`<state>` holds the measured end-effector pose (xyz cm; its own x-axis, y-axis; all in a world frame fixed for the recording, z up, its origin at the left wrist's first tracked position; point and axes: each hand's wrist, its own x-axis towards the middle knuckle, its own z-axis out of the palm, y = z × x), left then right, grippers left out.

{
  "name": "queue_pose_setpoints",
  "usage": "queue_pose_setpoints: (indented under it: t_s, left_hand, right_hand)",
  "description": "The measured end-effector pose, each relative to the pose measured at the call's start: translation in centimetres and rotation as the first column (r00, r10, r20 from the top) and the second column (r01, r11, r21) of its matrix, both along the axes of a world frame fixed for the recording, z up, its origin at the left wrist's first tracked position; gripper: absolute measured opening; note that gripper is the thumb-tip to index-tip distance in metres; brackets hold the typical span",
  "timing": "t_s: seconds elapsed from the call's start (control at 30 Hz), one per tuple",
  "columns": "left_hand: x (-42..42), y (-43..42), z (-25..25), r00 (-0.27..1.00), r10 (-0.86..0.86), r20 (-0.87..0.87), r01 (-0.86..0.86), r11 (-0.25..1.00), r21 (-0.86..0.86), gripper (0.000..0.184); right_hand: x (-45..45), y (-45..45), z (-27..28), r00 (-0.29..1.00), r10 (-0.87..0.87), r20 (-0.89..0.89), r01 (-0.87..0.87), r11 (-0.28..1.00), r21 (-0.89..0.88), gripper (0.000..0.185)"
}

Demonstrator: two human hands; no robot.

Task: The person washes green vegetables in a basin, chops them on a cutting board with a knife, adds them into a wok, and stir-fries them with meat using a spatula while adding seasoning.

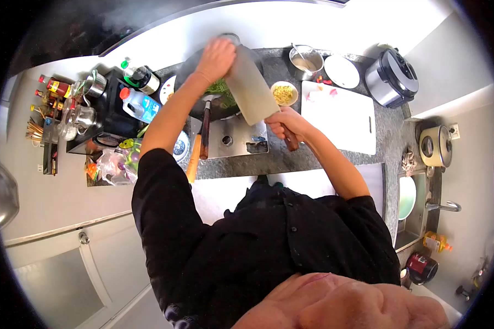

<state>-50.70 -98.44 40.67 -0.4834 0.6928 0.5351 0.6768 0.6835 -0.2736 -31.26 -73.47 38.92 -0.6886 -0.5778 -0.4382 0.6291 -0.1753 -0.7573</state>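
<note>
My right hand (287,125) is closed round the wooden handle of a cleaver (251,93), whose wide blade slants up and left over the right side of a wok (251,59). My left hand (216,59) is over the wok, beside the far part of the blade; its fingertips are blurred, and anything they hold cannot be made out. Green vegetables (220,90) lie in the wok below the hands. A metal spatula with a dark handle (205,131) rests in it, beside a light wooden handle (194,156). Haze hangs around the wok.
Right of the wok are a bowl of chopped yellow food (284,94), a white cutting board (339,123), a metal pot (306,61), a white plate (342,72) and an electric cooker (391,78). Bottles (141,105) and a plastic bag (114,166) stand left. A sink (410,233) is far right.
</note>
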Motion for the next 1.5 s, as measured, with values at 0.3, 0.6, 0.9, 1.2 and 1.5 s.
queue_pose_setpoints:
  t_s: [0.3, 0.6, 0.9, 1.2, 1.5]
  left_hand:
    - [5.2, -7.3, -0.6, 0.858, 0.297, 0.419, -0.379, 0.917, 0.125, 0.014]
    - [19.6, -17.7, -9.8, 0.44, -0.002, 0.898, -0.691, 0.638, 0.34, 0.031]
    - [28.8, -15.9, -11.7, -0.165, -0.726, 0.667, -0.899, 0.389, 0.2, 0.041]
    - [29.7, -20.8, -13.8, -0.184, -0.946, -0.266, -0.977, 0.148, 0.153, 0.035]
    - [27.2, -25.9, -12.8, -0.27, -0.939, -0.213, -0.961, 0.251, 0.112, 0.029]
  right_hand:
    - [9.1, 15.5, -7.7, 0.785, -0.4, -0.474, 0.617, 0.578, 0.534, 0.026]
    - [9.5, 26.7, -17.4, 0.863, 0.185, -0.469, 0.502, -0.219, 0.837, 0.029]
    - [6.2, 6.1, -11.2, 0.339, 0.472, -0.814, 0.769, 0.36, 0.529, 0.056]
    - [2.9, -24.3, -2.2, -0.078, 0.735, -0.674, 0.472, 0.623, 0.624, 0.039]
    - [7.0, -29.7, 7.0, 0.166, 0.732, -0.661, 0.425, 0.552, 0.717, 0.024]
